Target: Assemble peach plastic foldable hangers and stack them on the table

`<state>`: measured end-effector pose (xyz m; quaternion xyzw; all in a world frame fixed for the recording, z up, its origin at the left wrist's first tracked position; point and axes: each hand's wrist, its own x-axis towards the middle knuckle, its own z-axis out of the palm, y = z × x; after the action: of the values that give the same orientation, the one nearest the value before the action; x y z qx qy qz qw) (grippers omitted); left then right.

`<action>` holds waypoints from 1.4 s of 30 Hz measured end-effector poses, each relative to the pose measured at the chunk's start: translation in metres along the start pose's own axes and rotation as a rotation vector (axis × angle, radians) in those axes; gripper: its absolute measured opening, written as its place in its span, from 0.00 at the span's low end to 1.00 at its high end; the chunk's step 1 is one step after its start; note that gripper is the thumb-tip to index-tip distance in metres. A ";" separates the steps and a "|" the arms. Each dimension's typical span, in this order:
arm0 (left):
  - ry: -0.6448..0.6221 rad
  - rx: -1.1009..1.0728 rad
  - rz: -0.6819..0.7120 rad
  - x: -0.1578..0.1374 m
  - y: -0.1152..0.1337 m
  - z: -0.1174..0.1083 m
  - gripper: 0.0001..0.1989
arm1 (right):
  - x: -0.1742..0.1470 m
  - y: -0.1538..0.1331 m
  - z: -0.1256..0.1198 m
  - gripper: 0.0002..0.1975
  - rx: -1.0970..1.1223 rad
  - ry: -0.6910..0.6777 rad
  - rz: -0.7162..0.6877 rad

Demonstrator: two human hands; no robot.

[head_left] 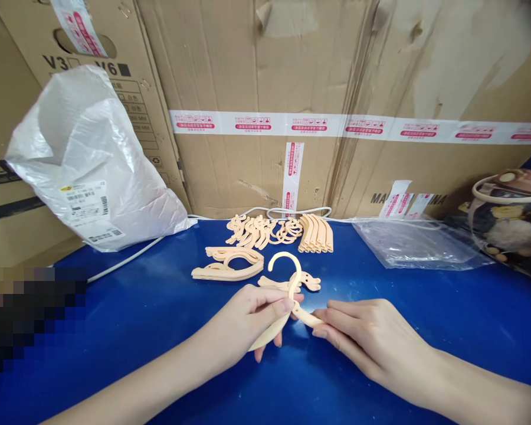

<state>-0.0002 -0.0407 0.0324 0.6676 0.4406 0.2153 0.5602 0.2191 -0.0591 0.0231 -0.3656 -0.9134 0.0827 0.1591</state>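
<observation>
My left hand pinches a cream plastic folding hanger near its centre, thumb on top and fingers underneath. The hanger's hook stands up, curving to the left, and one arm slants down under my left palm. Between thumb and fingertips, my right hand grips the other arm, which joins just below the hook; its far end is hidden. Right behind the hook lie a few loose cream hanger pieces. Folded hangers are stacked to the left of them.
Farther back are piles of small cream parts, loose hooks and stacked hanger arms. A white plastic bag leans at left. A clear plastic bag lies at right. Cardboard boxes and a white cable border the blue table.
</observation>
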 end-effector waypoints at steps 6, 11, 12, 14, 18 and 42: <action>-0.034 0.025 0.007 0.001 -0.009 0.002 0.21 | 0.000 0.001 -0.003 0.18 0.040 -0.056 0.047; 0.082 0.498 0.145 -0.010 -0.002 0.005 0.19 | 0.003 0.006 -0.006 0.16 0.030 -0.085 -0.041; 0.103 0.636 0.169 -0.013 0.000 0.006 0.18 | 0.004 0.007 -0.007 0.16 0.009 -0.071 -0.069; 0.109 0.849 0.201 -0.015 0.001 0.008 0.16 | 0.005 0.009 -0.008 0.14 -0.054 -0.015 -0.105; 0.121 1.025 0.255 -0.014 -0.003 0.010 0.18 | 0.005 0.015 -0.012 0.09 -0.158 0.166 -0.160; 0.063 1.152 0.771 -0.012 -0.008 0.012 0.10 | 0.008 0.029 -0.013 0.05 0.049 0.200 0.125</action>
<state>-0.0003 -0.0576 0.0239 0.9610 0.2319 0.1500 -0.0130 0.2368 -0.0325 0.0292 -0.4245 -0.8660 0.0778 0.2525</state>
